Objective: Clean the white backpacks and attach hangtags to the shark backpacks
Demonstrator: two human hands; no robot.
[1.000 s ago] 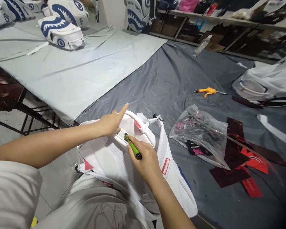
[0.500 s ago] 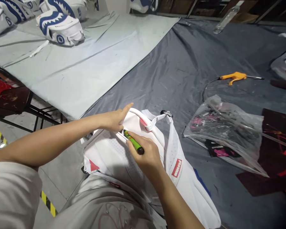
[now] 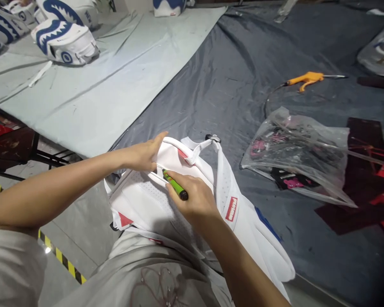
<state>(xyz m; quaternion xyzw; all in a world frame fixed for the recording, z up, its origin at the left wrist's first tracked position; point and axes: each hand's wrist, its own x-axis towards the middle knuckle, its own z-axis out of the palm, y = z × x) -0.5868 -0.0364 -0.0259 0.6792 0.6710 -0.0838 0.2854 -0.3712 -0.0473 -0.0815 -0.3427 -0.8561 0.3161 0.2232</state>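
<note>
A white backpack [image 3: 147,202] with red trim and mesh straps lies at the near edge of the dark grey table cover [image 3: 230,85], partly on my lap. My left hand [image 3: 144,153] presses on the bag's top edge, its fingers flat against the fabric. My right hand [image 3: 192,198] grips a small green tool [image 3: 175,187] with a black end, its tip touching a seam on the bag just below my left hand. A white strap with a black buckle [image 3: 213,138] sticks out from the bag's top.
A clear plastic bag [image 3: 301,153] of pink and black tags lies to the right, beside dark red sheets [image 3: 365,200]. An orange air gun [image 3: 304,79] with hose lies farther back. Shark-print backpacks [image 3: 64,40] sit on the light grey cover at the far left.
My left index finger, raised a second ago, now lies flat on the bag's top. The view has tilted downward; the green tool stays at the same seam.
</note>
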